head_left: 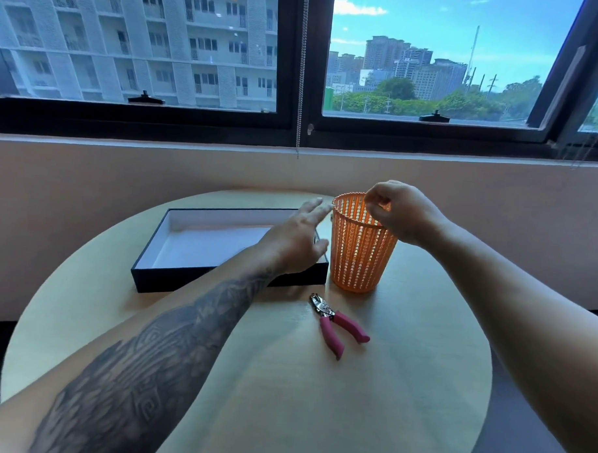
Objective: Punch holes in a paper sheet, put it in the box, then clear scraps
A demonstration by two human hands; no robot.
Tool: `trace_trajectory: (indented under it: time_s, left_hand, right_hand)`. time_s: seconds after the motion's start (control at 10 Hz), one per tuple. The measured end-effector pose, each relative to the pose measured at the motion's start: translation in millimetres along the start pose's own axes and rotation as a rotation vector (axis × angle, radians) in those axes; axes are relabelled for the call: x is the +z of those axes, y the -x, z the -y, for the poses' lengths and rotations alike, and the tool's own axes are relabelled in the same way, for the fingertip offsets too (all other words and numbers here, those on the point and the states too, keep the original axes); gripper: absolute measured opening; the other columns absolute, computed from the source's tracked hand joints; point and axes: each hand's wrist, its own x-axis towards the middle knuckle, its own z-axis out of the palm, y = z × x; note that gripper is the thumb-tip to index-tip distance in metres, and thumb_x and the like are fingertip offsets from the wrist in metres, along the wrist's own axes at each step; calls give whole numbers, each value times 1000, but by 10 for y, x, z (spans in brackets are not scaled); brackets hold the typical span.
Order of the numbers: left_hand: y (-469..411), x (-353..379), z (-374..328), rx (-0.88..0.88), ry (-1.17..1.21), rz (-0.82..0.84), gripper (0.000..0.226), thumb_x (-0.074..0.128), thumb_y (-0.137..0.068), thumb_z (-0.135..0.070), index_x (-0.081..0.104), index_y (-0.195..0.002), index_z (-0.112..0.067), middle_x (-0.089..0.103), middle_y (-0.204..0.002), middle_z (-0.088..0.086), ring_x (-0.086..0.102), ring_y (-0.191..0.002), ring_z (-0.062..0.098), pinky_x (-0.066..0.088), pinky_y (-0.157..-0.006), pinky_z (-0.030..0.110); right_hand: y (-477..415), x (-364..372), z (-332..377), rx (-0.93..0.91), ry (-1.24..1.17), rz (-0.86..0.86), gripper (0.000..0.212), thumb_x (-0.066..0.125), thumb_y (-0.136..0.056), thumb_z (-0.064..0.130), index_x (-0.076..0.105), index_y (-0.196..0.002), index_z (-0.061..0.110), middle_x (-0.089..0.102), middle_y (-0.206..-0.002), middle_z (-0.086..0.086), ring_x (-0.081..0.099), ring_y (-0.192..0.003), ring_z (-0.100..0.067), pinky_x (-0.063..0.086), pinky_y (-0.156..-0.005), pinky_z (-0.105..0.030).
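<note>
Left hand (pixel 295 241) fingers spread over box (pixel 174 272) | right hand (pixel 398 211) fingers pinched above basket (pixel 355 258)

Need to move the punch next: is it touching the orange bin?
Apart. The head view shows bare tabletop between the hole punch and the orange bin's base.

One box (pixel 228 278), one orange basket (pixel 357 259), one hole punch (pixel 336 321) (pink-handled), one round table (pixel 404 382) — two hands.
</note>
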Motion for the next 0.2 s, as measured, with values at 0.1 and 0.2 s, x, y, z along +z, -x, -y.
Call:
trace_trajectory:
  time_s: [0.1,0.2]
  left_hand:
    - [222,-224,160,-55,-37,-9,59,56,-97,-30,37,-152,-23,32,-161,-2,37,-144,19,33,-112,33]
    - [459,-443,310,-158,-39,-24,51,56,-97,-35,46,-146,-22,43,-155,-2,43,-139,18,36,-111,34]
  right_hand:
    - [127,-16,225,-95,12,-56,21,64,-96,25,70,-115,20,66,-108,4,60,-102,-17,55,-90,-41]
    - [242,54,546,-154,6,-37,23,64,-95,29,70,-116,21,67,-110,3,59,-104,-18,53,-91,-42]
